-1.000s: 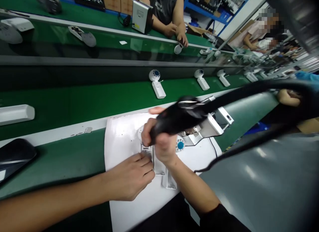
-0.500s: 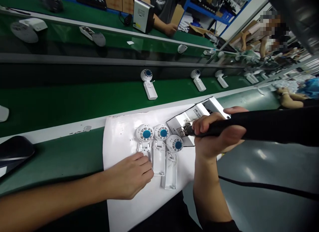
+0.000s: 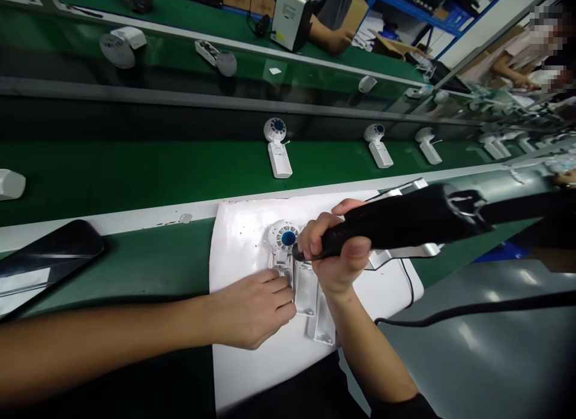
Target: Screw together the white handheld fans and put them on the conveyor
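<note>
My left hand [image 3: 256,314] has its curled fingers on the handle of a white fan housing [image 3: 284,236], whose round head has a blue centre. In my right hand [image 3: 330,257] is a black electric screwdriver [image 3: 396,224], its fingers wrapped round the body. The tool lies nearly level, with its front end beside the round head; its bit is hidden. Two more white handle shells, a middle one [image 3: 306,292] and a right one [image 3: 324,324], lie alongside, their round heads covered by my right hand and the tool. All rest on a white sheet [image 3: 243,371].
A silver box [image 3: 380,260] sits behind the screwdriver, partly hidden. The green conveyor belt [image 3: 189,173] beyond carries several similar housings. A dark glossy object [image 3: 54,263] lies at left. A black cable [image 3: 450,317] hangs at right. Across the line is another person's hand [image 3: 337,41].
My right hand has brought the screwdriver leftward from the silver box to the left housing's round head. My left hand stays on the same housing. The camera view has shifted slightly.
</note>
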### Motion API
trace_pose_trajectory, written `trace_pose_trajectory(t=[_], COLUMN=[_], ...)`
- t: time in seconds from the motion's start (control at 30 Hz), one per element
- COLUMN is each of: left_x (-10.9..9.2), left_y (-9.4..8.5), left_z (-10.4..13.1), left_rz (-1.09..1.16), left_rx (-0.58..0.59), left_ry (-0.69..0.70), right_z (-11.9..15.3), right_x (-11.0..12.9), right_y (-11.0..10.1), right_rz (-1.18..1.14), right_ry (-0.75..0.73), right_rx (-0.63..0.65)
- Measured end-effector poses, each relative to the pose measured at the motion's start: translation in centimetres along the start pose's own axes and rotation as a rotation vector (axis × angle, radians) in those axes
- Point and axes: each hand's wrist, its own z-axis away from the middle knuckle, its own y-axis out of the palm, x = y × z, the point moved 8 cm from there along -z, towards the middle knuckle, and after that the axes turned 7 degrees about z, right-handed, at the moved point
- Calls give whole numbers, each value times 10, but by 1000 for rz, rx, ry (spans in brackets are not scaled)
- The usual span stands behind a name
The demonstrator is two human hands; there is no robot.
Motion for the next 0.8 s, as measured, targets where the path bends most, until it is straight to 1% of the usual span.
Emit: trace_pose_trajectory(t=[0.23,0.37,0.5,0.57,0.63,0.67,0.7,0.73,0.8], left_x=[-2,1,0,-2,-1,4,13,28,71], left_y=[0,1,4,4,3,1,-2,-7,-26], left_z=[0,1,2,2,3,4,6,9,23], left_rz=[-30,-40,-45,-49,-19,0,8,-7,-126], left_rx=[16,25,28,28,27,28,30,27,3], left_ry=[7,3,8,4,-22,-56,-110,-188,-409], right_z=[3,3,4,4,1,-2,-5,-7,-13], right_x=[-13,-19,-26,-25,-10,3,20,38,70], right_y=[5,4,3,7,9,6,-1,-11,-33], right_rz=[19,3,-18,-32,-33,-21,1,37,138], right_ry=[63,97,97,79,12,-53,-134,-212,-316], right_rx=[-1,0,-15,16,57,45,10,-42,-142])
